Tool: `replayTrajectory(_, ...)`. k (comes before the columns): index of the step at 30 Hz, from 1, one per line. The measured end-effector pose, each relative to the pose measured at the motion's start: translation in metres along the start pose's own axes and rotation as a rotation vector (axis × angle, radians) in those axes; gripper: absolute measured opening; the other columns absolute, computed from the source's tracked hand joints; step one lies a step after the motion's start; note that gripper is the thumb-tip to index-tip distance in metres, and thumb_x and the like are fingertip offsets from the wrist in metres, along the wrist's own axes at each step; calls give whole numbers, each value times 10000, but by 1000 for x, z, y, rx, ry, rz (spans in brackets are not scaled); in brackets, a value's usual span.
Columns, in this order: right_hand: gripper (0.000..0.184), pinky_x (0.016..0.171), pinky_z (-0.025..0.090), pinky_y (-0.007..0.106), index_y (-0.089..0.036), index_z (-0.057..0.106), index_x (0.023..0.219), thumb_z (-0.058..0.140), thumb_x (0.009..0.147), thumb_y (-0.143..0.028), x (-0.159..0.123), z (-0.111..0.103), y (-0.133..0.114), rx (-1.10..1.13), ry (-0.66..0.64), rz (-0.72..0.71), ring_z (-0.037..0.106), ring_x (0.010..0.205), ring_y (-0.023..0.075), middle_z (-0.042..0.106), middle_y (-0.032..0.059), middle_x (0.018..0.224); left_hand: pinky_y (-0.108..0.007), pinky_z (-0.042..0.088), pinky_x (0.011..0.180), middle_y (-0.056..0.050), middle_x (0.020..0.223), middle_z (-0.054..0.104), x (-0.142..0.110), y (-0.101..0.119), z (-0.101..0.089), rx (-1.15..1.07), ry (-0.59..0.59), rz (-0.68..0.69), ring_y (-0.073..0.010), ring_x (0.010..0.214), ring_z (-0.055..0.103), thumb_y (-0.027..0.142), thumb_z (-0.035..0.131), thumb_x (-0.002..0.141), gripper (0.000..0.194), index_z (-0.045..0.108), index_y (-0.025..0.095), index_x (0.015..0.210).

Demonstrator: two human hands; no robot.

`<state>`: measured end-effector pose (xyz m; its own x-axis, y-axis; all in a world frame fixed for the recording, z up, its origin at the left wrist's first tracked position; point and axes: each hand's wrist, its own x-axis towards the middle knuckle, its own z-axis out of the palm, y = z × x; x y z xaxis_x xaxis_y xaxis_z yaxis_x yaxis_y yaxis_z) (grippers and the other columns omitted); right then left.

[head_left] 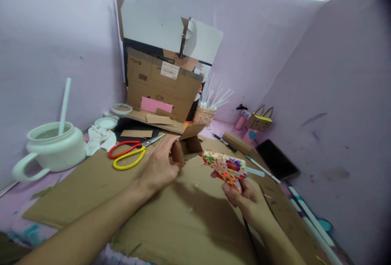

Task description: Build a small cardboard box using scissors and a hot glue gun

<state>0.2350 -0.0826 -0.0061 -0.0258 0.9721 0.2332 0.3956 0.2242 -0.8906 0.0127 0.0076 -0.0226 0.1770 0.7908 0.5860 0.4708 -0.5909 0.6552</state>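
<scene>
My right hand (244, 195) grips a floral-patterned hot glue gun (224, 163), and a clear glue stick (255, 171) pokes out of its rear. The gun's nozzle points left, close to a small open cardboard box (192, 146). With my left hand (160, 167) I hold that box by its left side, fingers closed on the wall. One flap of the box stands up at the top. Both hands are above a large flat cardboard sheet (171, 224). Scissors (128, 155) with one red and one yellow handle lie left of my left hand.
A pale pot (55, 151) holding a white stick is at the left, with crumpled tissue (100, 139) beside it. Behind stand a big cardboard box (161, 81) and a cup of glue sticks (205, 115). A phone (277, 160), pen (224, 142) and paintbrush (262, 168) lie at right.
</scene>
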Motion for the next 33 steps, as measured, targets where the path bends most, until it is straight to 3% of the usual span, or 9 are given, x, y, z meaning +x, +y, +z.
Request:
replayTrajectory(3,292,451,303,231,-148,643,934,555,783,-383,0,3,1,10,-20,3,362,485,111,449,-31,568,-368,502,904,-59,1246,542,0,1,0,20,21,29,-237,1078,551,75,627,625,651,455,229,1234)
replayTrajectory(6,254,527,373,246,-165,648,920,561,781,-359,0,7,2,24,-39,-2,466,585,143,596,34,742,-379,472,947,-67,1241,546,1,2,-1,30,39,48,-242,1124,523,66,616,622,645,457,216,1228)
replayTrajectory(10,236,608,415,269,-178,645,908,556,782,-356,-2,11,2,61,-69,5,530,687,181,651,72,876,-370,486,924,-71,1249,536,1,3,-1,26,35,46,-239,1121,526,74,611,627,639,452,216,1230)
replayTrajectory(17,219,546,391,260,-182,634,874,552,784,-363,-3,12,4,86,-70,16,480,570,158,633,41,742,-348,518,861,-57,1244,539,-1,0,1,1,30,28,-235,1083,550,72,608,624,655,448,236,1238)
replayTrajectory(33,204,529,392,248,-175,630,819,569,761,-361,1,9,1,25,4,-11,485,575,152,593,24,686,-386,516,875,-75,1251,534,1,2,-2,-34,5,4,-247,1074,557,72,594,632,657,440,227,1251)
